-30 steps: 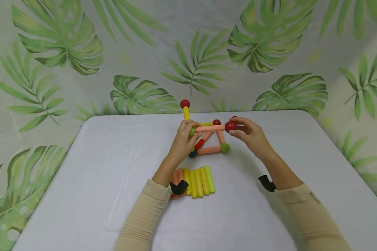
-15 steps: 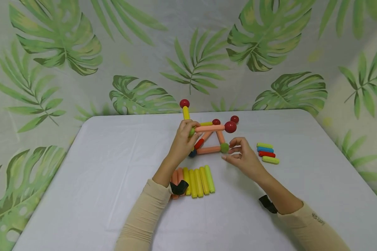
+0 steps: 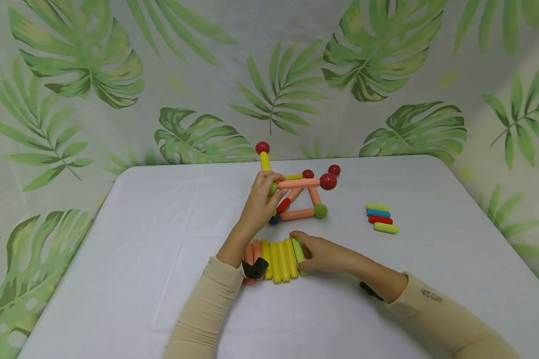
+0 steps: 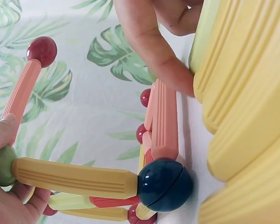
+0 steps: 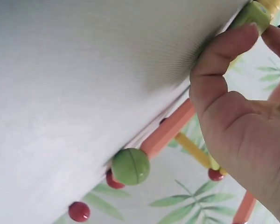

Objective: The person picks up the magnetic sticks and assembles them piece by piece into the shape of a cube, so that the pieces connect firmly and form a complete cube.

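Note:
My left hand (image 3: 258, 207) grips a green ball (image 4: 4, 163) at an upper corner of a stick-and-ball structure. From that ball a salmon stick (image 3: 298, 184) reaches right to a red ball (image 3: 328, 181), and a yellow stick (image 4: 74, 177) runs down to a dark blue ball (image 4: 164, 184). Another green ball (image 3: 321, 211) sits at the structure's front right corner. In front of it, my right hand (image 3: 328, 253) pinches the light green stick (image 3: 298, 252) lengthwise, thumb and finger near its two ends. This stick lies at the right end of a row of yellow sticks (image 3: 277, 262).
Several salmon sticks (image 3: 257, 249) continue the row leftward, partly hidden by the left wrist's black strap (image 3: 256, 269). Short sticks (image 3: 380, 220) in green, blue and red lie at the right. A separate red ball (image 3: 334, 170) sits behind the structure on the white table (image 3: 130, 249).
My right hand has left the red ball at the salmon stick's end and come down and toward me to the light green stick. My left hand keeps its hold on the green ball.

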Demonstrator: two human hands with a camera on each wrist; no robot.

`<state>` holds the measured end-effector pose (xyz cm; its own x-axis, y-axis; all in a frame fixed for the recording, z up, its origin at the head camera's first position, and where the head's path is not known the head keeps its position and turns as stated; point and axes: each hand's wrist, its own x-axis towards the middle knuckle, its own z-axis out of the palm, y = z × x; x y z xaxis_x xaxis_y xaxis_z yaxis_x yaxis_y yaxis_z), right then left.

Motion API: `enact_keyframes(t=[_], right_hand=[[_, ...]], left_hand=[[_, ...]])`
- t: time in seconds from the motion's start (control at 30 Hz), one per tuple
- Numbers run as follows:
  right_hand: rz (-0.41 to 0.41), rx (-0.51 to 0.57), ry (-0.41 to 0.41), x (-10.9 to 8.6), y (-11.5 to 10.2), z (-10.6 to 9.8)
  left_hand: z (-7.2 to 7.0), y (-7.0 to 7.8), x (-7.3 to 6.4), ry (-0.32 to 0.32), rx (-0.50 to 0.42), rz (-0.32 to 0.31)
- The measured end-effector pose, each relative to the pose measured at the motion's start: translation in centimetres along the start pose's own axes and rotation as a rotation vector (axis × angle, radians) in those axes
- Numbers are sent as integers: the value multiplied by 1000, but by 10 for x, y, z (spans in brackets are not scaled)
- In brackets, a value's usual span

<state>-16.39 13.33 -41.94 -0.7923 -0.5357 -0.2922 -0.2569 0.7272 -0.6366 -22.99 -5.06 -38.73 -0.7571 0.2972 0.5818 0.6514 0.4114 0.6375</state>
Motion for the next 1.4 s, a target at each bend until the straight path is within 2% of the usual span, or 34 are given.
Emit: enact_keyframes(t=[0.17,0.27,0.33,0.57,0.67,0.77,0.97,1.13,1.27,1.4], right_hand=[[36,-77,36,-2,-3,2],[28,-34,84,-6,-2,-6],[4,26,153,-9,1,-15],[-98,209,509,-12,18,-52],[-113,264,597,-11,23,-63],[-150,287,641,-7,27,-68],[-229,295,639,6,39,-74],[-225,292,583,15,47,-75],[-197,268,541,16,49,-76],[-77,248,437,16,53,-77]], left_hand=[[-1,0,0,-2,-3,0],[-1,1,0,-5,-10,2],[0,0,0,-9,-13,1],[0,1,-1,-8,-12,-9],[0,1,-1,-10,-20,-17],[-1,1,-1,-14,-31,-25],[-2,2,-1,-25,-35,-22],[-7,3,0,-61,-35,-39],[-16,5,1,-78,-25,-124],[-27,5,0,-116,-29,-261]])
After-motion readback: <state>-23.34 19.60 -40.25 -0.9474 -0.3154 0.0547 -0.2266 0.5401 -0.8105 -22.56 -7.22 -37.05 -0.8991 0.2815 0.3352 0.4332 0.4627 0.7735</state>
